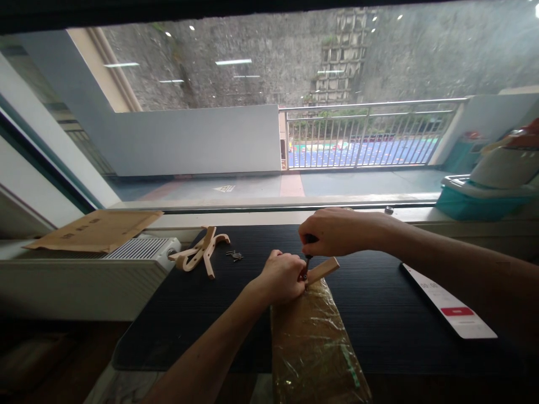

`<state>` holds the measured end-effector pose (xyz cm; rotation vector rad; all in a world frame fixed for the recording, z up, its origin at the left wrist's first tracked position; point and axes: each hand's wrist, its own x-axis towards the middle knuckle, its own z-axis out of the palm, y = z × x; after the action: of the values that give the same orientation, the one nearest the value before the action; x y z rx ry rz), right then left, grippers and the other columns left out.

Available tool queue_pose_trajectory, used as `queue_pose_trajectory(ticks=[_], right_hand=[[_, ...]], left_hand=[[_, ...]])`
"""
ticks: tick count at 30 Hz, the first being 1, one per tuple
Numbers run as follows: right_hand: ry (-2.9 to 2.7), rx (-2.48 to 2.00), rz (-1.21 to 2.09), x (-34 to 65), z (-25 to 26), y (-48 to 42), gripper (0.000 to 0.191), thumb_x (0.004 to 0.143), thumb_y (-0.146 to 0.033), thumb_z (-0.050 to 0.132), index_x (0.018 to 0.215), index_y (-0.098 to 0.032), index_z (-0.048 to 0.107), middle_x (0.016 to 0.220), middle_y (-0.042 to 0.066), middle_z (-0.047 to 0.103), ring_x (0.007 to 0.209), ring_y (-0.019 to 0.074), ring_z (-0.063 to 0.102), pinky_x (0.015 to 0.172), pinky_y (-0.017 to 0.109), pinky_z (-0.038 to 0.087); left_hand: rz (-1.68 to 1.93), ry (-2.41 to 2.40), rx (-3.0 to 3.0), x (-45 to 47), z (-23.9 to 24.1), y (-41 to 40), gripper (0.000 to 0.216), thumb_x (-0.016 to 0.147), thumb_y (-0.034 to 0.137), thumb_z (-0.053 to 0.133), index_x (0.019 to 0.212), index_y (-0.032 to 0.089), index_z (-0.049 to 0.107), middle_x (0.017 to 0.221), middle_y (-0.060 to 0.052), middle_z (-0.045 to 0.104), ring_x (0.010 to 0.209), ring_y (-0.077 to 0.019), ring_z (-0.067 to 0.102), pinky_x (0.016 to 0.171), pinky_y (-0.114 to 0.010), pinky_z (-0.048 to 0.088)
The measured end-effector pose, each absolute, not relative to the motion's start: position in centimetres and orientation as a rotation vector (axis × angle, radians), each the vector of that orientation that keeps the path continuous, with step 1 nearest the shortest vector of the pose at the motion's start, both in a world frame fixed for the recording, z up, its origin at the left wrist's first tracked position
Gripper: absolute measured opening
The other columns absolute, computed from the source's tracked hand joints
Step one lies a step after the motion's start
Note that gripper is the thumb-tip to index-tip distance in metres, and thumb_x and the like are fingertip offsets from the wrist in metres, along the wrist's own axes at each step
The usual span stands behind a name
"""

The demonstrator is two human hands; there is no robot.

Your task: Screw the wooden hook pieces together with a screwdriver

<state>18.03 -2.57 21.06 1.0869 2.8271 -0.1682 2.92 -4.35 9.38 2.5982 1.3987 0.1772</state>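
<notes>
My left hand [283, 277] is closed in a fist round the near end of a light wooden piece [323, 270] that lies on a brown box wrapped in clear film [314, 342]. My right hand [337, 231] is closed on a dark-handled screwdriver [309, 253] held upright, its tip down at the wooden piece just beside my left fingers. Both hands work over the middle of a black ribbed mat [374, 303].
Curved wooden parts [202, 253] and several small dark screws [234, 256] lie on the mat at the left. A white heater [84, 275] with flat cardboard [95, 230] stands further left. A white card with a red bar [452, 306] lies right; a teal container [484, 199] sits on the sill.
</notes>
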Motion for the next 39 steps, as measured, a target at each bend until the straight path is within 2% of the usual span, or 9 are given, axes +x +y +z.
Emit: queue_pose_trajectory(ticks=[12,18,27,39], right_hand=[[2.865,1.056,-0.172,18.09,20.17,-2.33,0.019,0.076,-0.03,0.05,0.075,-0.019,0.065,0.068,0.002,0.06,0.059,0.0111,0.045,0.052,0.025,0.029],[2.865,1.047,-0.22,18.0,20.23,-2.25,0.018,0.077,-0.03,0.05,0.075,-0.018,0.064,0.068,0.002,0.061,0.059,0.0106,0.045,0.051,0.024,0.03],[2.873,1.038,-0.229,18.31,20.03,-2.22,0.019,0.078,-0.029,0.05,0.077,-0.017,0.065,0.07,0.003,0.062,0.061,0.0115,0.047,0.053,0.025,0.03],[2.865,1.025,-0.236,18.47,20.35,-2.56,0.019,0.079,-0.028,0.05,0.078,-0.017,0.065,0.069,0.002,0.061,0.058,0.0102,0.045,0.052,0.024,0.03]], left_hand=[[0.178,1.365,2.614,2.64,9.41,-3.9,0.015,0.072,0.028,0.051,0.067,0.02,0.062,0.067,0.0,0.068,0.069,-0.0175,0.062,0.071,-0.031,0.035],[0.181,1.373,2.622,2.62,9.25,-3.83,0.02,0.078,0.027,0.047,0.072,0.021,0.065,0.075,-0.001,0.071,0.077,-0.02,0.064,0.076,-0.035,0.035],[0.151,1.386,2.651,2.79,9.13,-3.74,0.021,0.08,0.025,0.045,0.074,0.022,0.065,0.078,-0.002,0.071,0.077,-0.0194,0.063,0.079,-0.037,0.035],[0.129,1.388,2.669,2.79,9.24,-3.74,0.02,0.08,0.026,0.047,0.071,0.021,0.064,0.078,-0.002,0.071,0.079,-0.0188,0.063,0.08,-0.034,0.036]])
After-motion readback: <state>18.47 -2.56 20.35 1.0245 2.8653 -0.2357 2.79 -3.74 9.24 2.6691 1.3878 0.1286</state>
